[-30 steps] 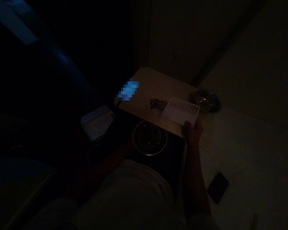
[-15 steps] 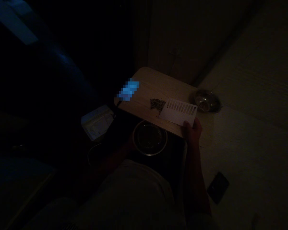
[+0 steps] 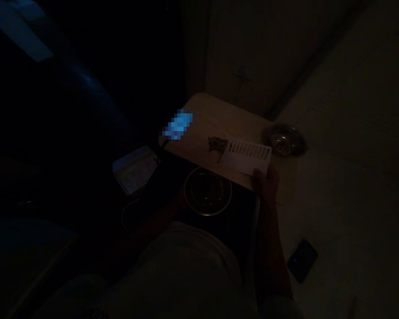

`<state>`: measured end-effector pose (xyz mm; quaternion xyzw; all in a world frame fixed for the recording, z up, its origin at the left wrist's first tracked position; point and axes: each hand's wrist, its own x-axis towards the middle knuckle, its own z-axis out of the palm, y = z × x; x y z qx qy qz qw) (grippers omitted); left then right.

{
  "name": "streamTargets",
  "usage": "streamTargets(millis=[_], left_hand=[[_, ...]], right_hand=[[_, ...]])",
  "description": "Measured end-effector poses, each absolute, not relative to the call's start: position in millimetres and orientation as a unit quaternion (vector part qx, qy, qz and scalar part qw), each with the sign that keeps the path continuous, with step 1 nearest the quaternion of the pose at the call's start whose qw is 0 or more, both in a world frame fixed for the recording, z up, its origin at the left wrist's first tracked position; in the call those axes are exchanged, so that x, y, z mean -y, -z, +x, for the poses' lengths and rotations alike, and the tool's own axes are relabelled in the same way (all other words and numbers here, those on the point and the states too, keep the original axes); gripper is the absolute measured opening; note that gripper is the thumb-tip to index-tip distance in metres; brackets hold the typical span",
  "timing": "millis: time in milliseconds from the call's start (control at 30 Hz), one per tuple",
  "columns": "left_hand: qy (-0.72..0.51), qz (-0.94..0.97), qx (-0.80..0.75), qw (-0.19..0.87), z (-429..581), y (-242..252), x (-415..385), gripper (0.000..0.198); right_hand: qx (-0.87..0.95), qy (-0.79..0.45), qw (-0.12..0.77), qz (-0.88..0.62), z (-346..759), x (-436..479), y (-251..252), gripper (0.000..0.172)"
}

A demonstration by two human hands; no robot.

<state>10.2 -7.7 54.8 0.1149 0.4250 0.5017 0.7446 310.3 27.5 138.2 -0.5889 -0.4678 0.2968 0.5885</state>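
Observation:
My right hand grips a pale flat panel with a row of slots by its near right corner, thumb on top. The panel lies low over the wooden tabletop, its left end against a small pile of dark bits, perhaps seeds; the light is too dim to tell. Below the table's near edge, my left hand holds a round metal bowl by its left side. Most of its fingers are hidden in shadow. What the bowl contains is too dark to make out.
A bright, pixelated screen rests at the table's left end. Another shiny bowl stands by the right edge. A pale box-like thing sits lower left, and a dark flat object lies at lower right.
My right hand and the slotted panel have shifted slightly left, toward the pile. The left hand and its bowl look unmoved. The scene is a little darker.

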Motion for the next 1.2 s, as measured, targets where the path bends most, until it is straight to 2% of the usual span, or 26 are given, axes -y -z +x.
streamTargets(millis=[433, 700, 833, 1200], left_hand=[[-0.530, 0.135, -0.439, 0.713, 9, -50, 9, 0.056], [-0.522, 0.109, -0.427, 0.730, 11, -52, 9, 0.065], [-0.542, 0.128, -0.434, 0.708, 11, -53, 11, 0.062], [-0.490, 0.094, -0.435, 0.750, 14, -57, 6, 0.062]], right_hand=[[0.435, -0.331, 0.605, -0.579, 313, -27, -136, 0.027], [0.463, -0.286, 0.599, -0.587, 306, -28, -143, 0.030], [0.479, -0.292, 0.586, -0.585, 307, -28, -141, 0.029], [0.487, -0.309, 0.562, -0.593, 304, -28, -145, 0.030]])
